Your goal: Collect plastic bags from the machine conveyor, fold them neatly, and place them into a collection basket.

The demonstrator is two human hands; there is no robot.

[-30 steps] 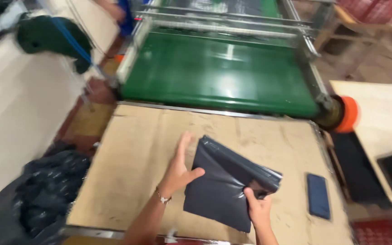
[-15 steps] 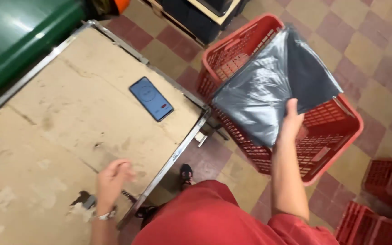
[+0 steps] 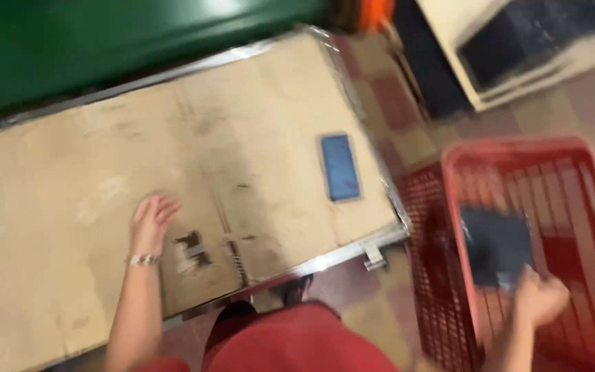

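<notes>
A: Head view, quick pass. My left hand (image 3: 149,224) lies flat on the table (image 3: 56,207), palm down, fingers spread, grip open and empty. Bracelet (image 3: 143,260) on that wrist.

B: And the other one?

A: My right hand (image 3: 540,300) is down inside the red basket (image 3: 518,148), off the table's right edge. Its grip is closed on the lower edge of a dark grey plastic bag (image 3: 496,246). The bag sits within the basket walls, against the red mesh. The frame is blurred, so I can't tell whether the bag rests on the basket floor.

B: Anything else on the table?

A: A blue phone (image 3: 339,167) lies flat near the right edge, well apart from my left hand. A small dark hole (image 3: 191,242) in the board sits just beside my left hand. Green conveyor belt (image 3: 105,48) runs along the far side. Tiled floor (image 3: 414,131) lies between table and basket. Red clothing (image 3: 297,341) at the bottom of the frame.
</notes>
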